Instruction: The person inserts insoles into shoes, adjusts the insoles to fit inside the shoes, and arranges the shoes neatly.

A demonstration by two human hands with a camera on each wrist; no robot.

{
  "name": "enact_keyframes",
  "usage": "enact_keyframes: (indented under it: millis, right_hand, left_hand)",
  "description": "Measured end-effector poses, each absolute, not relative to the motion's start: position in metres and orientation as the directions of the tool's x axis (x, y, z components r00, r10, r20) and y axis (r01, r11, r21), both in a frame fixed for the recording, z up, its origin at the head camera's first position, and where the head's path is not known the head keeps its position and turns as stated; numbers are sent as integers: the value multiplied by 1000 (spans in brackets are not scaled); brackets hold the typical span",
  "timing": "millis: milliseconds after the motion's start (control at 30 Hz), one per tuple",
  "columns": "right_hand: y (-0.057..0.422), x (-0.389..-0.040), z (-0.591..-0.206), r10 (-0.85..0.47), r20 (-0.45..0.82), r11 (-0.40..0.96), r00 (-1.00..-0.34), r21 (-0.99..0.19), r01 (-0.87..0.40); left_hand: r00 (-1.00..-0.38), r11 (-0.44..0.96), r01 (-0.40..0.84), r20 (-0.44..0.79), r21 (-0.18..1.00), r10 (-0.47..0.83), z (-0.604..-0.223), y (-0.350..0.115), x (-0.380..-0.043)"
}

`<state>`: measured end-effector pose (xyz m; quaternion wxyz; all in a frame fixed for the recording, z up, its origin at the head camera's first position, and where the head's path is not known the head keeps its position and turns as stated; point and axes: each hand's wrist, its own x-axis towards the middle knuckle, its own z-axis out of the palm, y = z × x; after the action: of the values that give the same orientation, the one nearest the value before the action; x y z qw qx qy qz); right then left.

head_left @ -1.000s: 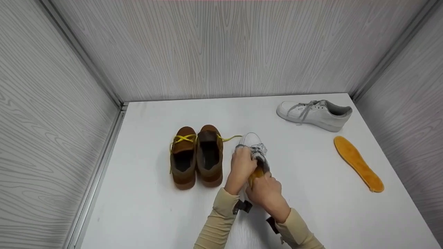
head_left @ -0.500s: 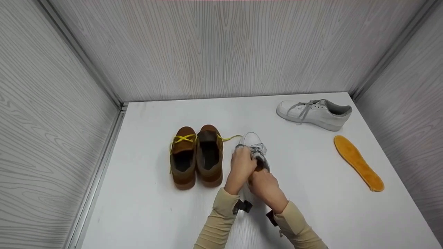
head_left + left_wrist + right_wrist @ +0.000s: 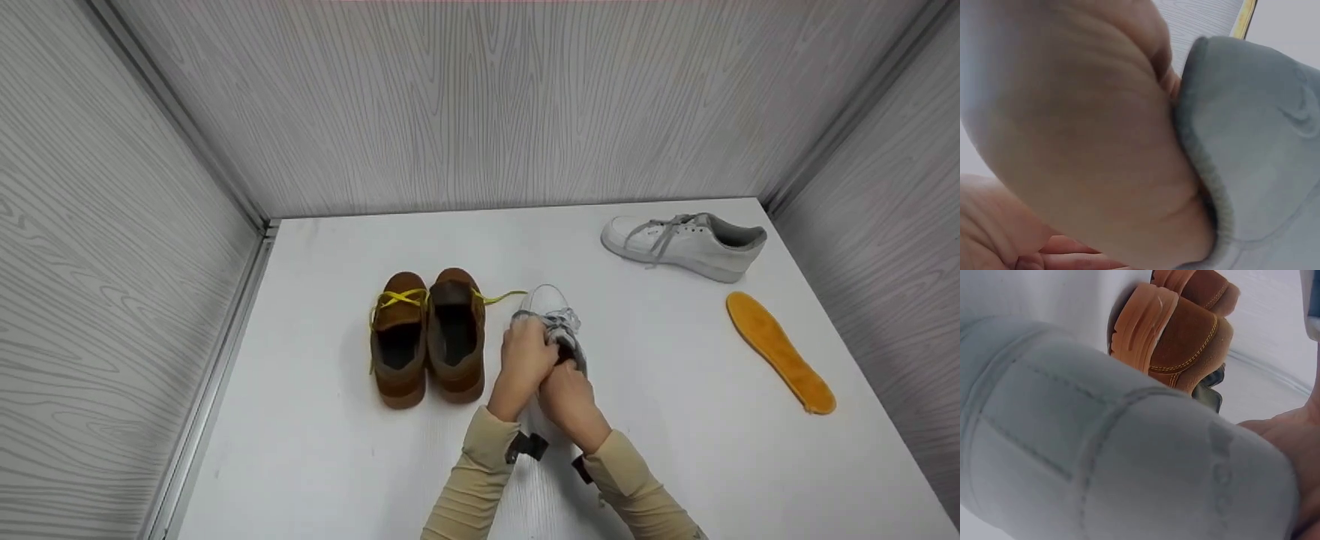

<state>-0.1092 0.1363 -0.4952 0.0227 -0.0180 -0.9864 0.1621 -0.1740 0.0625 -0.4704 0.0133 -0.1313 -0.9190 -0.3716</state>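
Note:
A white sneaker (image 3: pixel 546 300) with grey laces lies toe away from me, between my two hands. My left hand (image 3: pixel 523 367) grips its left side at the opening, near the laces. In the left wrist view, that hand (image 3: pixel 1089 124) overlaps the collar of the pale sneaker side (image 3: pixel 1258 140). The fingers of my right hand (image 3: pixel 568 397) reach down into the shoe's opening and are hidden there. The orange insole that went in with them is out of sight. In the right wrist view, the sneaker's heel (image 3: pixel 1145 450) fills the foreground.
Two brown shoes (image 3: pixel 454 330) with yellow laces stand side by side to the left, one lace end trailing toward the sneaker. A second white sneaker (image 3: pixel 682 244) lies at the back right. A loose orange insole (image 3: pixel 780 352) lies on the white table (image 3: pixel 315 465) near its right edge.
My right hand has slid forward, deeper into the sneaker's opening. The orange insole seen beneath it a second ago has gone from sight. My left hand keeps its hold.

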Motion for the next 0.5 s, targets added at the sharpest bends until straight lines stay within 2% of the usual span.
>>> enact_keyframes:
  millis: [267,500]
  right_hand:
    - [140,-104,-498,-65,154,941,-986,-319,-112]
    - [143,-109,-495,-107,61,955,-992,-272,-120]
  left_hand:
    - [-966,695,250,121,674,229,-471,63,-174]
    - [-969,703,237,112,670,220,-471,64,-175]
